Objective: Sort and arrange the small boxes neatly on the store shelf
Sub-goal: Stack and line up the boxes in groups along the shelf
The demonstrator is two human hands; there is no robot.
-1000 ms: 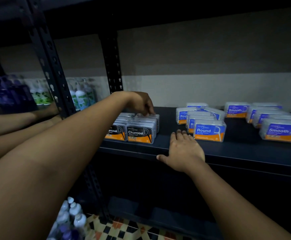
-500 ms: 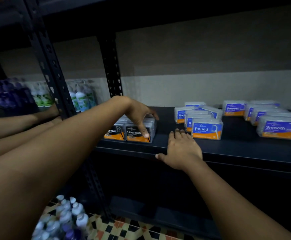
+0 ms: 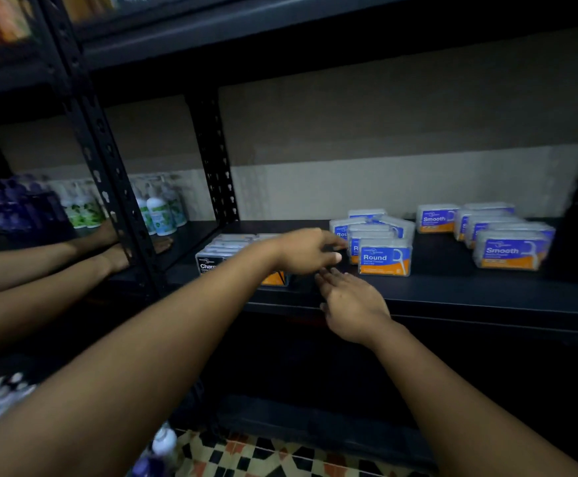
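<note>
Boxes marked Round (image 3: 385,258) sit jumbled mid-shelf beside the tidy Charcoal stack (image 3: 212,259), so your left hand (image 3: 306,251) reaches over with loose, empty fingers while your right hand (image 3: 353,304) waits flat.

Round boxes (image 3: 385,258): your blue-and-orange labels
Charcoal boxes (image 3: 212,261): black with orange
Shelf (image 3: 452,290): black
Floor (image 3: 280,456): your checkered tiles

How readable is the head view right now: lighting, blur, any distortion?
Head view: dim overall; the Round box label reads clearly, the Smooth boxes softer; the left hand is motion-blurred; the bottles at left are smeared; wide-angle bending tilts the shelf post.
</note>
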